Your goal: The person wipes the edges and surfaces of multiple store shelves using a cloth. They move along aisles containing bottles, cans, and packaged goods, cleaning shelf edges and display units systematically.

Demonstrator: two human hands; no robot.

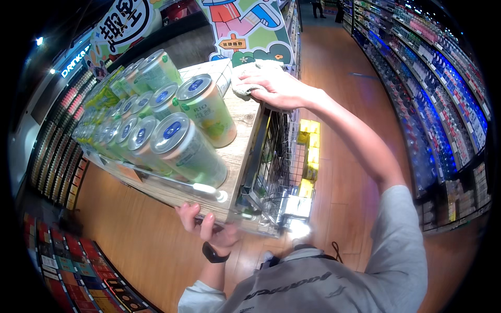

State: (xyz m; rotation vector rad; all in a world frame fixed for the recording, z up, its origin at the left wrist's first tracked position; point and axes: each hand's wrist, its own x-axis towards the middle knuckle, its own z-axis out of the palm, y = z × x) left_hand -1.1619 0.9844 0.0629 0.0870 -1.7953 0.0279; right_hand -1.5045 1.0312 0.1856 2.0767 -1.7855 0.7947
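A pale cloth (256, 76) lies bunched under my right hand (278, 89), pressed at the far right corner of a wood-grain shelf top (244, 117). My fingers are curled over the cloth. Down at the near edge of the same shelf, my left hand (209, 225) grips the board's corner, thumb and fingers partly hidden beneath it; a dark band is on that wrist. Between the hands stand green and peach RIO drink cans (207, 111) with blue pull tabs, set in rows. One near can (191, 150) stands by a clear front rail (199, 187).
Yellow boxes (311, 150) sit in a wire rack (291, 156) on the shelf's end. A cartoon display board (250, 31) rises behind. Stocked shelves (434, 78) line the right aisle; boxed goods (78, 266) lie lower left. People (319, 8) stand far off.
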